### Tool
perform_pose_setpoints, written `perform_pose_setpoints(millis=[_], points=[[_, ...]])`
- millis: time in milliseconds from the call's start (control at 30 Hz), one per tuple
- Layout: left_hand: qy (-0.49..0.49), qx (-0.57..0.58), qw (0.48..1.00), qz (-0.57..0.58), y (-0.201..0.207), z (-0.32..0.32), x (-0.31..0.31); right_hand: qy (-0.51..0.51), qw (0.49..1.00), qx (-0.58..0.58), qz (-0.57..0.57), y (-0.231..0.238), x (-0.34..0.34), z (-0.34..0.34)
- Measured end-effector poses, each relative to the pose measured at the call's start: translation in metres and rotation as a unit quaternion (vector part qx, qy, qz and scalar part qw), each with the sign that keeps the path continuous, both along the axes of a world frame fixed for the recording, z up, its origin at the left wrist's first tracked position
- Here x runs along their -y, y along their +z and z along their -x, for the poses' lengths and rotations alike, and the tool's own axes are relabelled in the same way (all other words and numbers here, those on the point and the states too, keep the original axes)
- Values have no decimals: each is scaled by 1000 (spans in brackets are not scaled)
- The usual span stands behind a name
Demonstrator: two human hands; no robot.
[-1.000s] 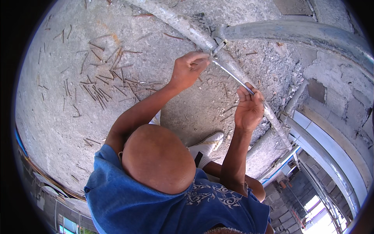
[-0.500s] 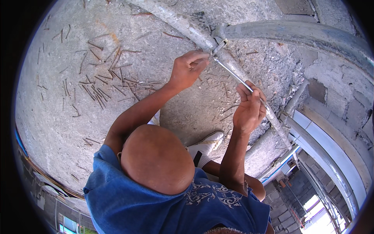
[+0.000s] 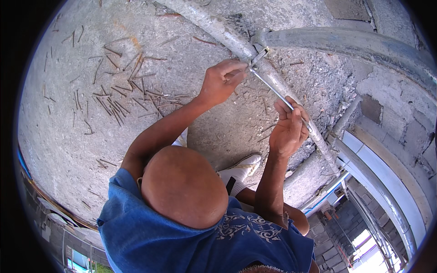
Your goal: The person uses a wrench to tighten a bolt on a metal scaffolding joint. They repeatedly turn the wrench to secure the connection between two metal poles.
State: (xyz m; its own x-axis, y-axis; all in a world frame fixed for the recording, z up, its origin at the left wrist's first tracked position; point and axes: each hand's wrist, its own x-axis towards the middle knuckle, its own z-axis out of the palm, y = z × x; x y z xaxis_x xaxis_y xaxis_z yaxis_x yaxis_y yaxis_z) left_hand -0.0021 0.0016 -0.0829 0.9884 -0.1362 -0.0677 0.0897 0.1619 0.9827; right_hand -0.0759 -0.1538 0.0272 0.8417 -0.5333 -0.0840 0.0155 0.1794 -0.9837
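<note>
My right hand (image 3: 288, 132) is closed on the handle of a slim silver wrench (image 3: 271, 86), thumb along it and some fingers raised. The wrench slants up and left to a metal scaffold clamp (image 3: 258, 53), which joins two grey pipes. My left hand (image 3: 223, 81) is at the clamp end, fingertips bent together by the wrench's head. What those fingertips pinch is hidden. One scaffold pipe (image 3: 214, 28) lies along the ground beneath the wrench. Another curved-looking pipe (image 3: 346, 40) runs off to the right.
Loose rusty nails and rods (image 3: 111, 104) are scattered over the concrete floor (image 3: 59, 145) to the left. A block wall (image 3: 396, 113) with rubble at its foot stands at right. More metal pipes (image 3: 387, 193) and a bright opening lie at lower right. My shoe (image 3: 246, 167) is between my arms.
My right hand has shifted slightly left and toward me with the wrench handle, and its fingers have loosened a little. My left hand stays by the clamp.
</note>
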Motion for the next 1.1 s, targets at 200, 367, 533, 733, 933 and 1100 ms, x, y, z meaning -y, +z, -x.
perform_pose_setpoints(millis=[200, 367, 533, 733, 933, 1100], points=[[1, 46, 998, -36, -1, -2, -1, -6, 997, -23, 68, 13, -14, -14], [-7, 81, 994, -75, -1, -2, -4, 3, 991, -45, 124, 14, -16, -17], [-27, 144, 975, -165, -2, -2, -7, -11, 997, 9, -72, -27, 24, -6], [-25, 125, 982, -143, -4, -3, -6, -14, 964, 31, -264, -76, 49, 5], [-24, 86, 991, -102, -3, 0, -4, 10, 996, 28, -82, -38, 34, -6], [-41, 5, 999, -35, 3, 2, -5, 51, 993, 5, 110, 3, 5, -27]])
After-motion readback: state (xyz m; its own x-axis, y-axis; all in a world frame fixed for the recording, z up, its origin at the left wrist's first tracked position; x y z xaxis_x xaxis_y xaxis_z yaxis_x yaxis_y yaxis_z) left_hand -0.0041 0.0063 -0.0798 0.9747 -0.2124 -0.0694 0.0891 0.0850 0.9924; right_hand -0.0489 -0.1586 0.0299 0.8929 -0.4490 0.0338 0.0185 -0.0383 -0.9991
